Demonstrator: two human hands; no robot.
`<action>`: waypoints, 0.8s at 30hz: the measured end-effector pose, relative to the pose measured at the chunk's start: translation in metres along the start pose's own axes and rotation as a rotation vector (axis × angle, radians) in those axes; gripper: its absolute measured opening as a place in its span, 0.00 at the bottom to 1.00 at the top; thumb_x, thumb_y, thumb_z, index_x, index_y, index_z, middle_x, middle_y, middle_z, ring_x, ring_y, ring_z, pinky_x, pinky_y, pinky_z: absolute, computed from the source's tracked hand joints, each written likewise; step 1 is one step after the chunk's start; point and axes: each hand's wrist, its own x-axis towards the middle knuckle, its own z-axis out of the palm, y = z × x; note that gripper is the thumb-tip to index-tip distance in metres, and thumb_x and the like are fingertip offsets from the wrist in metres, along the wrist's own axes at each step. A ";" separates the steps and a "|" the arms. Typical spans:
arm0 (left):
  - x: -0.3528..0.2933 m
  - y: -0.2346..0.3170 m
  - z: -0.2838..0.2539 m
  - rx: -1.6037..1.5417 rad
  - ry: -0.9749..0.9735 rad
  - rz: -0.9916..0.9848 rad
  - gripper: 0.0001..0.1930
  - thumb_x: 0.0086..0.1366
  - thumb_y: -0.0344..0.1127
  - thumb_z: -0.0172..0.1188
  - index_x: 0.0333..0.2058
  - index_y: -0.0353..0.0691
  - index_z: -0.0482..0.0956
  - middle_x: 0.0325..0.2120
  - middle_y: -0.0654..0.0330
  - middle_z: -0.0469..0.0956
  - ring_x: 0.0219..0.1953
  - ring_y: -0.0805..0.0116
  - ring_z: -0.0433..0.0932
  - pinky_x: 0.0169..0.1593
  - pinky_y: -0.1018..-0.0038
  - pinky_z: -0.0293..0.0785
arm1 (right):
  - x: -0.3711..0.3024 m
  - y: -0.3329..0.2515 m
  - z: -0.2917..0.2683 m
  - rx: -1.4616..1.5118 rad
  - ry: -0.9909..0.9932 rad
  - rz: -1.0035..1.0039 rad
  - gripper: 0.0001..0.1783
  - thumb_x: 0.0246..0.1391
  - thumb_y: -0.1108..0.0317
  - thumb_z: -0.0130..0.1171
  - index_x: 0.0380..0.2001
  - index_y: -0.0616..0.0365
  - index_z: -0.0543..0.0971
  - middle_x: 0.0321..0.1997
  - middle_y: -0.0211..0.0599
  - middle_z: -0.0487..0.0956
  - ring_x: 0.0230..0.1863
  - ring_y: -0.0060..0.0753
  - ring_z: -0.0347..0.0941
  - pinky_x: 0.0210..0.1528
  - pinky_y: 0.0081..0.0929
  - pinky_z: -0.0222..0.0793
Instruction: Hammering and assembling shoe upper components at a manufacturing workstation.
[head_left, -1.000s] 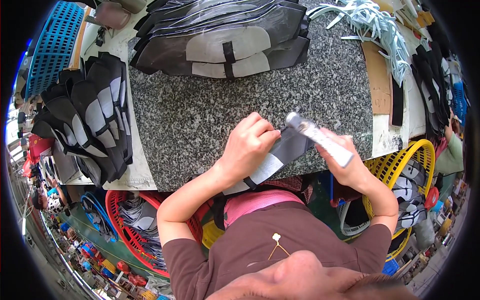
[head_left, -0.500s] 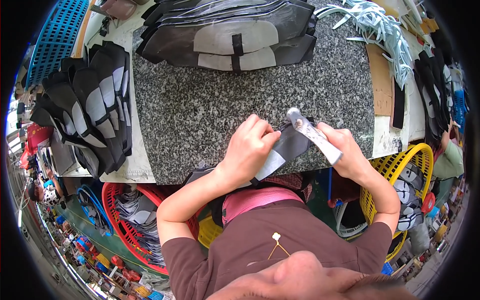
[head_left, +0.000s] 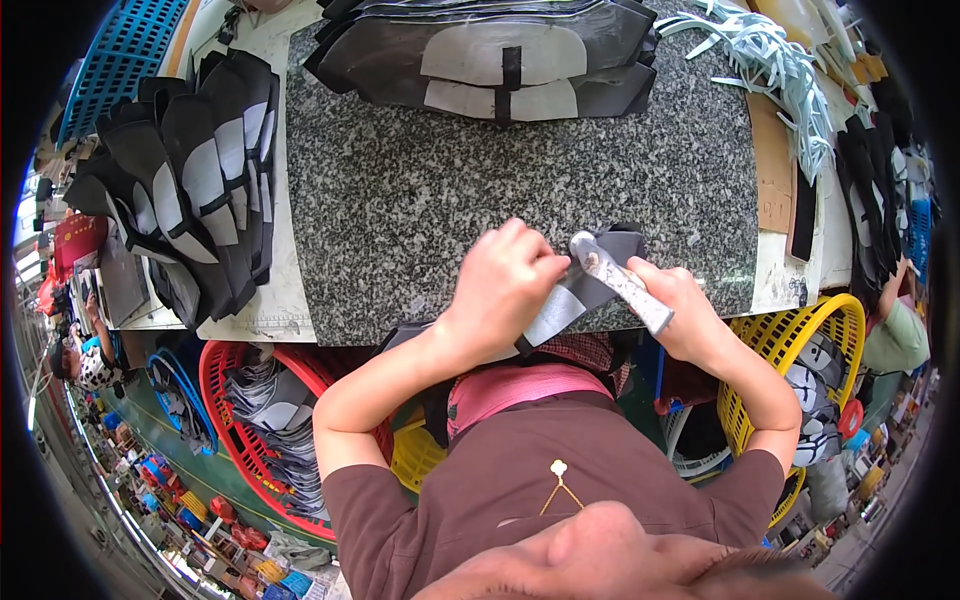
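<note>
A small silver hammer [head_left: 618, 283] lies slanted across the right part of the work, its rounded head at the upper left. Closed around its handle is my right hand [head_left: 683, 308]. My left hand [head_left: 505, 285] pinches the edge of a black shoe-upper piece with a grey patch [head_left: 556, 314] near the slab's front edge. The hammer head is over the dark part of that piece, close to my left fingertips; whether it touches is unclear. Part of the piece is hidden under my left hand and forearm.
A speckled granite slab [head_left: 400, 200] covers the table. Stacked black and grey pieces [head_left: 505, 60] lie at its far edge, with more fanned out at left [head_left: 190, 190]. Pale blue strips [head_left: 770, 70] heap at far right. Red [head_left: 225, 440] and yellow baskets [head_left: 850, 320] flank me.
The hammer head has dipped slightly toward the piece. My left hand still pinches the piece. The whole view has shifted a little, with the table appearing higher.
</note>
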 end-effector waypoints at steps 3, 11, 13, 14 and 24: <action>0.000 -0.002 -0.020 -0.073 -0.008 -0.187 0.10 0.53 0.36 0.76 0.34 0.42 0.89 0.31 0.63 0.78 0.38 0.60 0.76 0.42 0.65 0.76 | 0.001 0.000 0.001 0.067 0.030 0.041 0.06 0.61 0.76 0.59 0.39 0.64 0.73 0.25 0.56 0.75 0.30 0.67 0.74 0.30 0.42 0.70; -0.023 0.012 0.006 0.098 0.039 -0.015 0.13 0.54 0.24 0.66 0.40 0.36 0.83 0.32 0.59 0.77 0.36 0.61 0.78 0.36 0.67 0.79 | -0.002 -0.012 -0.002 0.106 0.092 -0.087 0.09 0.62 0.73 0.62 0.41 0.67 0.74 0.27 0.54 0.77 0.27 0.63 0.74 0.30 0.40 0.69; -0.021 0.015 0.006 0.150 0.027 0.029 0.15 0.53 0.24 0.64 0.41 0.33 0.83 0.33 0.57 0.76 0.36 0.60 0.77 0.37 0.67 0.78 | -0.009 -0.015 0.005 0.003 0.073 -0.042 0.10 0.61 0.75 0.62 0.43 0.66 0.76 0.29 0.56 0.78 0.28 0.64 0.75 0.32 0.41 0.70; -0.021 0.016 0.005 0.173 0.015 0.039 0.15 0.52 0.23 0.64 0.41 0.32 0.83 0.33 0.57 0.75 0.36 0.60 0.76 0.37 0.67 0.78 | -0.007 -0.015 0.005 0.003 0.074 -0.041 0.10 0.61 0.75 0.62 0.43 0.66 0.76 0.29 0.56 0.78 0.28 0.64 0.75 0.32 0.41 0.70; -0.032 -0.007 -0.027 -0.519 -0.121 -0.455 0.07 0.58 0.28 0.72 0.37 0.36 0.89 0.29 0.55 0.83 0.33 0.57 0.83 0.35 0.68 0.80 | -0.007 -0.019 0.019 0.028 0.063 0.060 0.06 0.63 0.74 0.58 0.37 0.67 0.74 0.26 0.56 0.76 0.31 0.67 0.74 0.33 0.44 0.71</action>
